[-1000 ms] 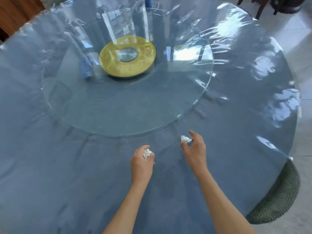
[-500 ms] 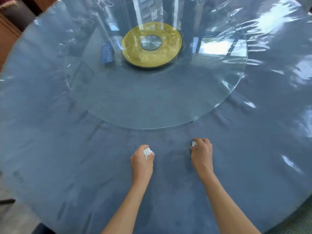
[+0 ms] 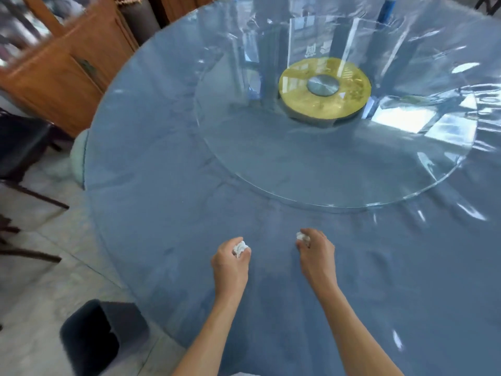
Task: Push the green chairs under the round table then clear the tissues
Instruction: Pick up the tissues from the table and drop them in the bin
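Observation:
The round table (image 3: 168, 164) is covered in blue cloth under clear plastic. My left hand (image 3: 230, 264) hovers over its near part, closed around a crumpled white tissue (image 3: 240, 247). A little to the right, my right hand (image 3: 317, 253) pinches a second small white tissue (image 3: 301, 236) at the fingertips. A pale green chair (image 3: 78, 156) shows only as a sliver at the table's left edge, tucked under it. No loose tissue is visible on the cloth.
A glass turntable (image 3: 325, 164) with a gold hub (image 3: 324, 89) fills the table's middle. A dark bin (image 3: 92, 337) stands on the floor at the lower left. A wooden cabinet (image 3: 62, 74) and dark chair legs (image 3: 29, 194) are at the left.
My right hand closed on the second tissue and lifted it off the cloth. My view has swung left, bringing the bin, the floor and the cabinet into sight.

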A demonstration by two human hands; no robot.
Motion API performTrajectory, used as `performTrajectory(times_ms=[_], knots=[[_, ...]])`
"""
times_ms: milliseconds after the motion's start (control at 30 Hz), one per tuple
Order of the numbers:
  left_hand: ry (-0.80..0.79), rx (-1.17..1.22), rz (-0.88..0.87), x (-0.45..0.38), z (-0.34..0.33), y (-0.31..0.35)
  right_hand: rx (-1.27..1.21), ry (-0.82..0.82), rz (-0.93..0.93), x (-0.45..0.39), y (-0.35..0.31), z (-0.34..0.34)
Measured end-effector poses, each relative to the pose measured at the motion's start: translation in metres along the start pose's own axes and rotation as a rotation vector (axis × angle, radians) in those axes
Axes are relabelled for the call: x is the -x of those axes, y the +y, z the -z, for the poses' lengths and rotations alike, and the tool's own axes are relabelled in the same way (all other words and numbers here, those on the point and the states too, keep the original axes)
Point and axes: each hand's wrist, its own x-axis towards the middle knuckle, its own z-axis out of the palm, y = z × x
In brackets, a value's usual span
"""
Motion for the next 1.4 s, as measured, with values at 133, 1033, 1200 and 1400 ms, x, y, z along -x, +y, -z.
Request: performTrajectory(times_ms=[133, 1033, 1200, 1400], knots=[[0.089, 0.055, 0.024, 0.005, 0.054, -0.032, 0.021, -0.069, 0.115, 0.041, -0.033, -0.040], [0.816, 0.300, 0.336, 0.083, 0.440, -0.312, 0.281, -0.689, 0.715, 0.376, -0.177, -0.377], [0.848, 0.267, 0.369, 0.057, 0.474, -0.337, 0.303, -0.757, 0.703, 0.384, -0.193, -0.432], [0.822, 0.202, 0.425, 0.005, 0.516, -0.363, 0.344, -0.811, 0.680, 0.375, -0.219, -0.509]])
